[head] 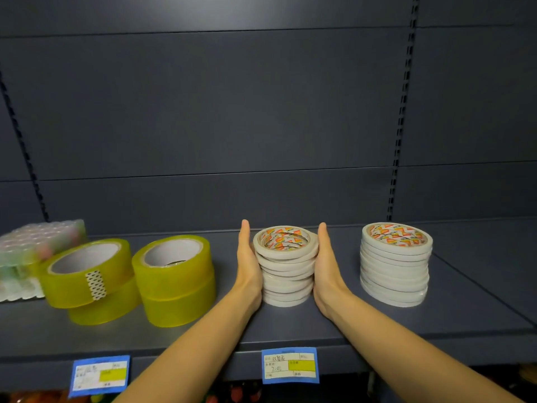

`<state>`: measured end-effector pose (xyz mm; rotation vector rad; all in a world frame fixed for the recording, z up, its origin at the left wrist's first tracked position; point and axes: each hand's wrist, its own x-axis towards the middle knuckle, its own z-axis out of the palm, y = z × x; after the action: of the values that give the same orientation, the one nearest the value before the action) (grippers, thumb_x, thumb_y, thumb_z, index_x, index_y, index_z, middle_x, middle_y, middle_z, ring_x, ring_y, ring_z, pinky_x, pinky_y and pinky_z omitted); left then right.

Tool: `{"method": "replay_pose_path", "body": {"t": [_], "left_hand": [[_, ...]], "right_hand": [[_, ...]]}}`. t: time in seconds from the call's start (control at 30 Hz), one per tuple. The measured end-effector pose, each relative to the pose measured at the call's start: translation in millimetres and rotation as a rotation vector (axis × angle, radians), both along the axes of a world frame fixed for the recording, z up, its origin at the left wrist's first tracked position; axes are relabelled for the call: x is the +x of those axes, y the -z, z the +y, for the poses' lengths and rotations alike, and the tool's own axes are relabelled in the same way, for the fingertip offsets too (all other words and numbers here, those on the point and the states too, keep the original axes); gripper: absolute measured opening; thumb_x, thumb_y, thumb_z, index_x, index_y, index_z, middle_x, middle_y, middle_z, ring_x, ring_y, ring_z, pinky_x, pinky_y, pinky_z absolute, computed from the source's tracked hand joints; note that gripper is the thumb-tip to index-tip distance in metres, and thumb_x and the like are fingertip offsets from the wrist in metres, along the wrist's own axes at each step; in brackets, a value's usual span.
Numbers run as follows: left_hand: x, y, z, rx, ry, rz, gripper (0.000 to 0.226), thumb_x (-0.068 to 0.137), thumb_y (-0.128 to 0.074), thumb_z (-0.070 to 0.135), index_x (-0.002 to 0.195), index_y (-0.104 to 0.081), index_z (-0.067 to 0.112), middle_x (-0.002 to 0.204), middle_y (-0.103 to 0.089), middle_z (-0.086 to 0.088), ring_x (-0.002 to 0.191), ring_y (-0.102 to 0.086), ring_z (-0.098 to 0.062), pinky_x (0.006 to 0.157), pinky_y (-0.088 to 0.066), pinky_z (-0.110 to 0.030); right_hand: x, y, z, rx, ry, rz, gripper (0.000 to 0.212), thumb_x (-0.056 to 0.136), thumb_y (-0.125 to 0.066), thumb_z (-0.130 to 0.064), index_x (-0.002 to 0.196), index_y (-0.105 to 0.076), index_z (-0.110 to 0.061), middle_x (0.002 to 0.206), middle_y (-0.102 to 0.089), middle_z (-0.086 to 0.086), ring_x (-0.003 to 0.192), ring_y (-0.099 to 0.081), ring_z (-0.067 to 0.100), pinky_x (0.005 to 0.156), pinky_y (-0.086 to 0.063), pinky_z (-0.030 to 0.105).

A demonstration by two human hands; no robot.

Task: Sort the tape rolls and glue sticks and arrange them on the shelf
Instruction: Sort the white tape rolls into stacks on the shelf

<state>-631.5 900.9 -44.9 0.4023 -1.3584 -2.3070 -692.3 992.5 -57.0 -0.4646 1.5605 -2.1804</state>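
Observation:
A stack of several thin white tape rolls [286, 266] stands on the grey shelf [290, 324] in the middle. My left hand [247, 263] presses flat against its left side and my right hand [327, 266] presses flat against its right side, fingers straight. A second, similar stack of white tape rolls [395, 263] stands to the right. To the left are two stacks of wide yellow tape rolls [174, 280], the far-left stack [90, 280] with its top roll shifted askew. A plastic-wrapped pack [32, 251] sits at the far left; its contents are blurred.
The dark back panel [261, 112] rises behind the shelf with slotted uprights at both sides. Two blue price labels [290, 365] hang on the shelf's front edge. Bare shelf surface extends right of the second white stack.

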Motion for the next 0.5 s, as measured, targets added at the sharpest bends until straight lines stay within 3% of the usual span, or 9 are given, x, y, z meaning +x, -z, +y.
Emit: {"method": "replay_pose_path", "body": {"t": [0.1,0.27,0.33,0.5], "left_hand": [[-2.5,2.2,-0.6,-0.003,-0.012,0.010,0.076,0.085,-0.033,0.068,0.080,-0.078,0.007,0.089,-0.074,-0.016,0.077,-0.073,-0.025,0.061,-0.058,-0.029],[-1.8,-1.9,0.1,0.004,-0.103,0.010,0.075,0.086,-0.034,0.066,0.105,-0.069,0.002,0.100,-0.072,-0.018,0.097,-0.067,-0.031,0.093,-0.052,-0.042],[-2.1,-1.8,-0.1,-0.022,-0.124,0.002,0.076,0.087,-0.033,0.065,0.110,-0.067,0.002,0.105,-0.070,-0.019,0.105,-0.065,-0.033,0.102,-0.046,-0.045],[-1.7,-0.2,0.2,-0.068,-0.135,0.024,0.077,0.086,-0.032,0.067,0.109,-0.067,0.002,0.108,-0.070,-0.019,0.107,-0.064,-0.033,0.104,-0.043,-0.048]], "right_hand": [[4.9,-1.5,-5.5,0.001,0.067,-0.021,0.066,0.092,-0.026,-0.065,0.092,-0.073,-0.019,0.093,-0.075,0.004,0.094,-0.069,0.019,0.082,-0.053,0.033],[7.8,-3.3,-14.9,0.075,0.169,-0.020,0.061,0.088,-0.028,-0.069,0.086,-0.070,-0.025,0.092,-0.073,0.001,0.091,-0.067,0.019,0.086,-0.053,0.038],[8.0,-3.7,-14.2,0.077,0.168,-0.004,0.062,0.090,-0.027,-0.068,0.095,-0.071,-0.023,0.096,-0.073,0.003,0.094,-0.067,0.021,0.091,-0.052,0.041],[11.0,-4.3,-14.6,-0.065,0.159,0.088,0.048,0.097,-0.025,-0.056,0.112,-0.063,-0.031,0.117,-0.068,0.003,0.107,-0.064,0.018,0.098,-0.049,0.040]]}}
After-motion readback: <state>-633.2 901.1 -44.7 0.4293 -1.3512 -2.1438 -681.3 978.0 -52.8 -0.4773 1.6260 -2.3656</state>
